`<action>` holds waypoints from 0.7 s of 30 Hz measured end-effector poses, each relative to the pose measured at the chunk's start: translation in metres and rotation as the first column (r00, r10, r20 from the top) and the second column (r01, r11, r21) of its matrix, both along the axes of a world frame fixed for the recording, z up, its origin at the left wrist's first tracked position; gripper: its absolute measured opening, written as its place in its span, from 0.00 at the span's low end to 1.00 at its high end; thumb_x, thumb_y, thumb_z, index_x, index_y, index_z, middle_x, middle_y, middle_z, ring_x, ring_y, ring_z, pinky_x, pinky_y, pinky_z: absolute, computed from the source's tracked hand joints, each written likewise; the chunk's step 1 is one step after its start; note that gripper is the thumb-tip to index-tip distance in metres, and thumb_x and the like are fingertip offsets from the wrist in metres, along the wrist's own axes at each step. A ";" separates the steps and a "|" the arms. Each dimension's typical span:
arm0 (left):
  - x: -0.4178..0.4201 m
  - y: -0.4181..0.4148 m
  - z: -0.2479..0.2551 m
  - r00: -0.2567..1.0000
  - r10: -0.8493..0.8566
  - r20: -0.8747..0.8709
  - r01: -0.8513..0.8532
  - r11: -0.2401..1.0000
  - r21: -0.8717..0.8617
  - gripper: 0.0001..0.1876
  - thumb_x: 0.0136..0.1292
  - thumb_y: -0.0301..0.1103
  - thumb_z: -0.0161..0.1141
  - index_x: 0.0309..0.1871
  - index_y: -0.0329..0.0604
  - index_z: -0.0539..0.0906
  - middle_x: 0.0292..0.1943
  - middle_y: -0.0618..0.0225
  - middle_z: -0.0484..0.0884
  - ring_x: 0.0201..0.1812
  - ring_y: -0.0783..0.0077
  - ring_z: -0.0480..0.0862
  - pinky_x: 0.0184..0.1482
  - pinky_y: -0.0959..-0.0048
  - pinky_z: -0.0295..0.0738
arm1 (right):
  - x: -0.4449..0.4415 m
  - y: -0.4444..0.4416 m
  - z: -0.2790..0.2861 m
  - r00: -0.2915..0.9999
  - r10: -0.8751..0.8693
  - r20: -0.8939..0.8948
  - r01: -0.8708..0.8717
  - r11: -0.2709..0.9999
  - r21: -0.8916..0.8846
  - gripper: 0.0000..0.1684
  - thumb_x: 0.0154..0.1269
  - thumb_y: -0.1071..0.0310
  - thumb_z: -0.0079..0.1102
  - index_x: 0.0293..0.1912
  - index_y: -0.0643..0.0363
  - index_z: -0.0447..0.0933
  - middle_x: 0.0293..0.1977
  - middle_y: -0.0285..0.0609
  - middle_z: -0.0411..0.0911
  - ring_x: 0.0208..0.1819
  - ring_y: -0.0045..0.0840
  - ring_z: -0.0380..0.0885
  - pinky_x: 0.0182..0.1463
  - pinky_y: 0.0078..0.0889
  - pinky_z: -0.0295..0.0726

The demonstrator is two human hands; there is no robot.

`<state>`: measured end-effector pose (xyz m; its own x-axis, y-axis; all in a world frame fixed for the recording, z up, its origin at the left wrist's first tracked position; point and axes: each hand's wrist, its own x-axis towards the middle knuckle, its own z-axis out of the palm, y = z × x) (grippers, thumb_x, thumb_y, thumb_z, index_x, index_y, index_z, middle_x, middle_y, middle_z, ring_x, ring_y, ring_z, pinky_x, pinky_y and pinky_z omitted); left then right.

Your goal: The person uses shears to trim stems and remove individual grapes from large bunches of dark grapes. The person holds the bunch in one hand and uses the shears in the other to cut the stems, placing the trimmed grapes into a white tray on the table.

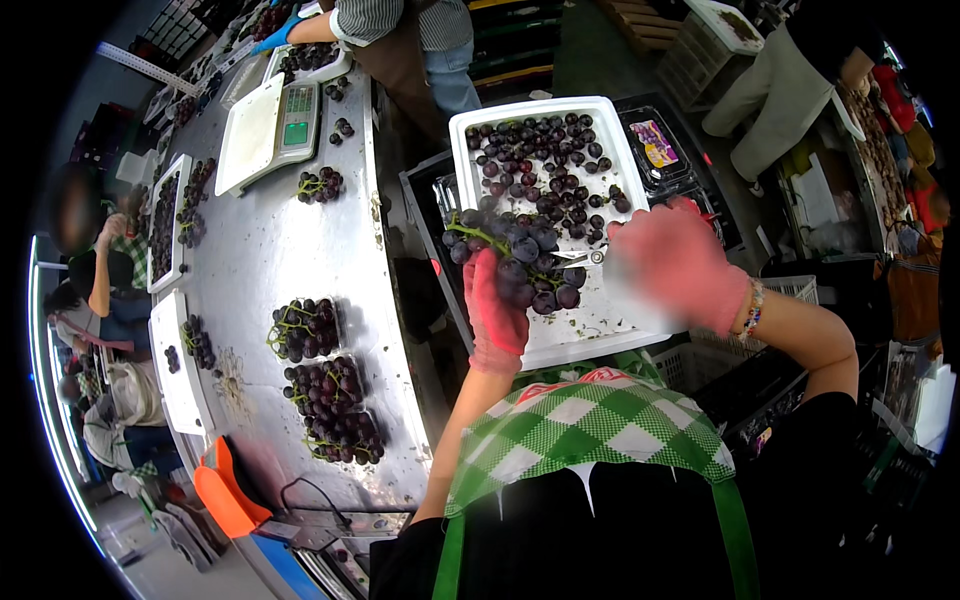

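My left hand (496, 307), in a pinkish-red glove, holds up a bunch of dark grapes (529, 251) with a green stem. A pair of small scissors (577, 258) is in my gloved right hand (667, 262), its metal blades pointing at the bunch's right side. Blur hides the handles and most of that hand. Both hands are over a white plastic tray (600, 337). Loose dark grapes (536, 146) and bits of stem are spread in the tray's far part.
To the left, a steel table (300, 247) bears a digital scale (259, 135), clear punnets of grapes (330, 390), white trays (180, 367) and an orange device (225, 487). A lidded grape pack (660, 150) lies right of my tray. A co-worker in blue gloves (277, 36) stands beyond.
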<state>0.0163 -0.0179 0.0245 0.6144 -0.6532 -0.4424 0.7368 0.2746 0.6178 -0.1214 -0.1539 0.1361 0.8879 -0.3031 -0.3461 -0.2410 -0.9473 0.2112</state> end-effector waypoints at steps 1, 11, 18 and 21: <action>0.000 0.000 0.000 1.000 -0.004 0.009 0.004 1.000 -0.008 0.14 0.64 0.47 0.51 0.52 0.62 0.73 0.35 0.83 0.74 0.32 0.87 0.72 0.27 0.86 0.62 | 0.000 0.000 -0.001 1.000 0.015 0.003 -0.015 1.000 -0.011 0.23 0.54 0.50 0.58 0.43 0.54 0.67 0.34 0.39 0.72 0.40 0.28 0.73 0.45 0.35 0.65; -0.002 -0.004 -0.003 0.999 -0.030 -0.012 0.029 0.999 -0.019 0.14 0.64 0.44 0.51 0.52 0.61 0.73 0.39 0.82 0.76 0.35 0.87 0.74 0.27 0.85 0.64 | 0.009 -0.003 -0.004 0.998 0.067 -0.001 -0.067 0.998 -0.007 0.20 0.52 0.57 0.58 0.43 0.56 0.68 0.35 0.41 0.73 0.38 0.30 0.73 0.47 0.36 0.65; 0.007 0.002 -0.033 0.990 -0.081 -0.112 0.071 0.994 -0.087 0.13 0.64 0.44 0.50 0.49 0.53 0.75 0.35 0.75 0.78 0.33 0.80 0.76 0.29 0.80 0.71 | 0.004 -0.009 -0.012 0.962 0.236 0.139 -0.227 0.971 -0.076 0.21 0.50 0.59 0.58 0.44 0.54 0.68 0.33 0.39 0.72 0.38 0.29 0.73 0.47 0.35 0.65; 0.006 -0.001 -0.032 0.985 -0.098 -0.140 0.076 0.985 -0.152 0.15 0.64 0.45 0.50 0.48 0.48 0.75 0.33 0.72 0.78 0.32 0.76 0.77 0.29 0.78 0.72 | 0.003 -0.012 -0.010 0.949 0.248 0.197 -0.250 0.968 -0.013 0.24 0.49 0.58 0.60 0.46 0.53 0.68 0.33 0.38 0.71 0.37 0.29 0.73 0.47 0.35 0.66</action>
